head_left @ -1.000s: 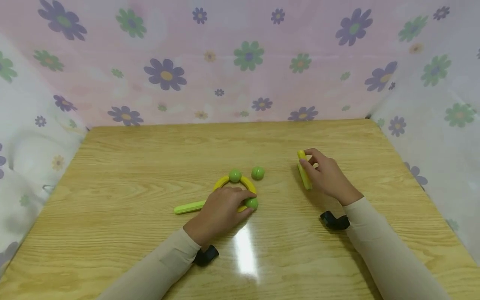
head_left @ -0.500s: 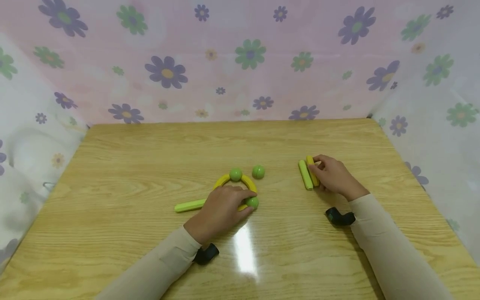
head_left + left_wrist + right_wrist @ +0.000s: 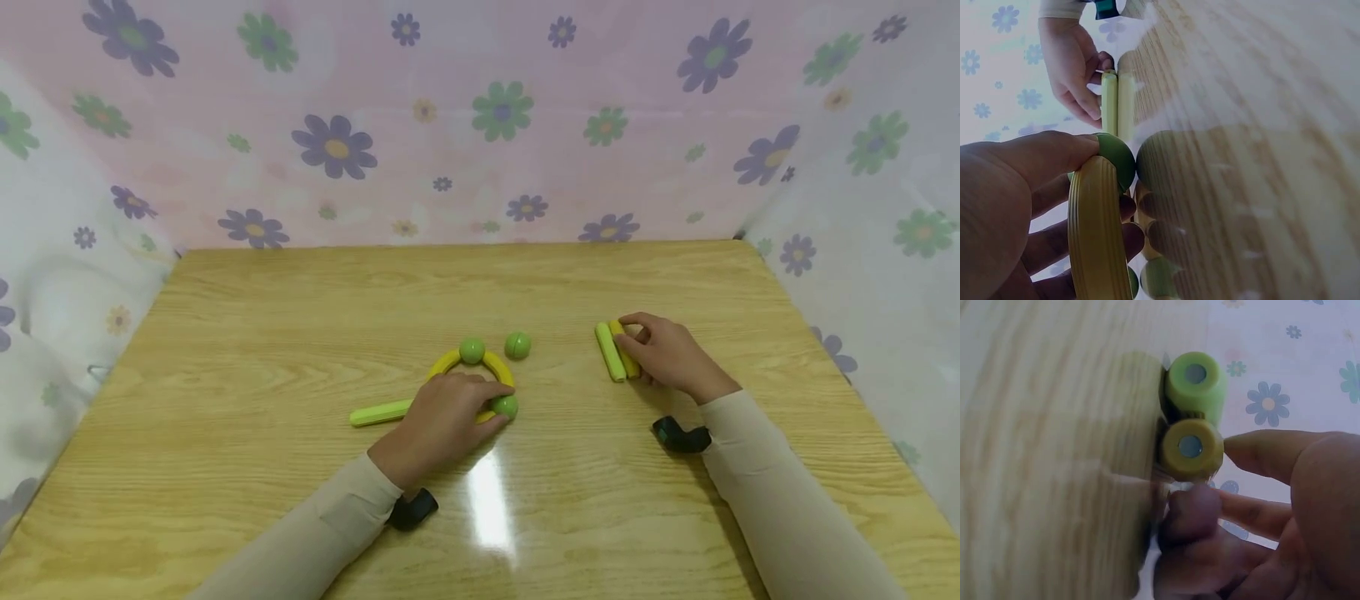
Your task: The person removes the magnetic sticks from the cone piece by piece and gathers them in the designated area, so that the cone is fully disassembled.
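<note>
My left hand (image 3: pixel 442 421) pinches a green ball (image 3: pixel 507 407) between thumb and fingers. That ball joins a ring of curved yellow rods (image 3: pixel 1092 228), partly hidden under the hand. Another green ball (image 3: pixel 472 350) sits at the ring's far side, and a straight lime-green rod (image 3: pixel 380 413) reaches out to its left. My right hand (image 3: pixel 670 354) holds a straight yellow rod (image 3: pixel 1179 465) by its side, thumb on one side and fingers on the other. The yellow rod lies on the table against a second lime-green rod (image 3: pixel 1204 394). Silvery discs show in both rod ends.
A loose green ball (image 3: pixel 517 345) lies just beyond the ring on the wooden table (image 3: pixel 300 308). Flowered cloth (image 3: pixel 420 167) walls in the back and sides. A black wrist device (image 3: pixel 678 435) hangs below each sleeve.
My right hand has moved slightly right and lowered the yellow rod, once raised across the lime-green one, to lie alongside it. My left hand stays on the ring's ball.
</note>
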### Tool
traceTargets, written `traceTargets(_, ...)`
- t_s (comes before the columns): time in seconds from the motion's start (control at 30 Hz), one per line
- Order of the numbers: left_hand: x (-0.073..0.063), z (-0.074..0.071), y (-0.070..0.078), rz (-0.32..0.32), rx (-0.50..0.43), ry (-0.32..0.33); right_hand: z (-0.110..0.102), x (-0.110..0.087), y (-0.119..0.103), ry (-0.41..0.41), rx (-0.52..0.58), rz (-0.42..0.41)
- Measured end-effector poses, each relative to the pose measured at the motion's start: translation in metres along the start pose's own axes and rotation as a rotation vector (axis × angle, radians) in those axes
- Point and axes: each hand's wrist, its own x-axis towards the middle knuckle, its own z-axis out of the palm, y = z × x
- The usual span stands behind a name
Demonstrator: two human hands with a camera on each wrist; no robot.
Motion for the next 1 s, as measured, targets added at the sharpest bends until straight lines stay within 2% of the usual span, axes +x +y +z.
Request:
traceTargets(0.23, 0.001, 0.000, 0.001, 0.004, 0.000, 0.029, 0.004, -0.003, -0.014, 0.197, -0.052, -0.118)
traceTargets(0.4, -0.002, 0.000, 0.000, -0.014, 0.005, -0.004, 0.026, -0.011, -0.040, 0.237, -0.070, -0.291)
traceTargets(0.5, -0.003, -0.002, 0.000, -0.022, 0.064, 0.006, 0.040, -0.017, -0.057, 0.226, -0.083, -0.387)
traceTargets(0.6, -0.004, -0.009, -0.003, -0.043, 0.138, 0.045, 0.053, -0.022, -0.074, 0.194, -0.096, -0.454)
traceTargets(0.7, -0.007, -0.019, -0.007, -0.091, 0.204, 0.088, 0.064, -0.022, -0.088, 0.154, -0.109, -0.507)
traceTargets(0.8, -0.009, -0.030, -0.012, -0.151, 0.255, 0.103, 0.071, -0.020, -0.101, 0.105, -0.103, -0.540)
traceTargets(0.87, -0.010, -0.035, -0.016, -0.184, 0.272, 0.082, 0.075, -0.019, -0.108, 0.069, -0.103, -0.552)
traceTargets(1.0, -0.011, -0.040, -0.020, -0.221, 0.247, -0.007, 0.080, -0.019, -0.115, -0.006, -0.116, -0.554)
